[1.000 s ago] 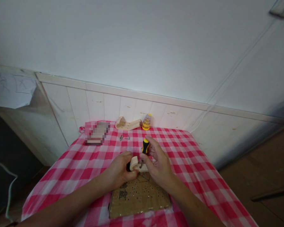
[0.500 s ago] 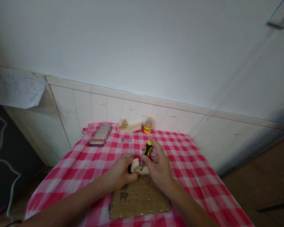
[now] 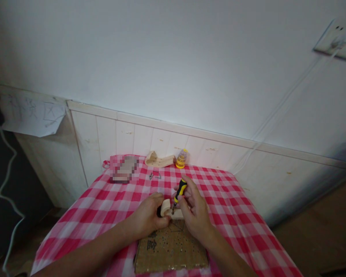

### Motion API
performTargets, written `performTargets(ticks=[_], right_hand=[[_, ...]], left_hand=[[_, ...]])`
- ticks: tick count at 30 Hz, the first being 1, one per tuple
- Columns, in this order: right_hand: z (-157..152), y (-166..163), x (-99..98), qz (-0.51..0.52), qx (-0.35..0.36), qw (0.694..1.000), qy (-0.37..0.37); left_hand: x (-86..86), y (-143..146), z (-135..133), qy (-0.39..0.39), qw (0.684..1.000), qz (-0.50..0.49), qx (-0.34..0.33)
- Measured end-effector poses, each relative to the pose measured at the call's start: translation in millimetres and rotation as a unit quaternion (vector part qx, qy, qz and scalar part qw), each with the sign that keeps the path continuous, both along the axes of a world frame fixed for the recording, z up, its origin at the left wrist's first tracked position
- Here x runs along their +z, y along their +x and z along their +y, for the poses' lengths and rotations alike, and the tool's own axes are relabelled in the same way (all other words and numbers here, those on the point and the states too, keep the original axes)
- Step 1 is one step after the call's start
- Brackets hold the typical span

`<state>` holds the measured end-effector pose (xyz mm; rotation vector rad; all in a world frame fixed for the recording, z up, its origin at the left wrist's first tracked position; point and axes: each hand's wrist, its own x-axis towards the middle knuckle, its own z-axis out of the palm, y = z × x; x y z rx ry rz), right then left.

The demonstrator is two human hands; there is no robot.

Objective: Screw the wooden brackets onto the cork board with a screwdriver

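One cardboard slab [image 3: 173, 254] is laid nearest on the cloth-covered worktop [image 3: 242, 238]; by its far edge a curved wooden piece [image 3: 178, 214] is held near its curled end in the grip of the left hand [image 3: 150, 215]. A screwdriver [image 3: 181, 188], tilted, is held in the grip of the right hand [image 3: 195, 213]. For clean turning, the shaft should be squared to the wood and the piece braced firmly. Whether a screw is met cannot be told; the piece's right end is hidden. Farther off, small metal parts [image 3: 158, 176] are barely distinguishable, and a flat object [image 3: 125, 169] is pixelated.
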<state>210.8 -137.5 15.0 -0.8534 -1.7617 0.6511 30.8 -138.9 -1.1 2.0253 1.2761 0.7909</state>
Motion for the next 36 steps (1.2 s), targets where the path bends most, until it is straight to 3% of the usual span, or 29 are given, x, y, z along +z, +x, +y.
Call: performTargets(ticks=[8, 19, 29, 36], right_hand=[[1.7, 3.0, 2.0, -0.065, -0.054, 0.996, 0.039], [1.3, 0.9, 5.1, -0.025, -0.003, 1.0, 0.012], [2.8, 1.6, 1.0, -0.045, -0.037, 0.998, 0.016], [-3.1, -0.9, 9.0, -0.056, -0.049, 0.997, -0.001]], left_hand=[[0.4, -1.1, 0.0, -0.001, 1.0, 0.001, -0.007], [2.4, -1.0, -0.7, 0.001, 1.0, -0.004, -0.006], [-7.0, -2.2, 1.7, -0.002, 1.0, -0.001, -0.003], [-4.8, -2.4, 1.0, -0.013, 1.0, -0.004, -0.002]])
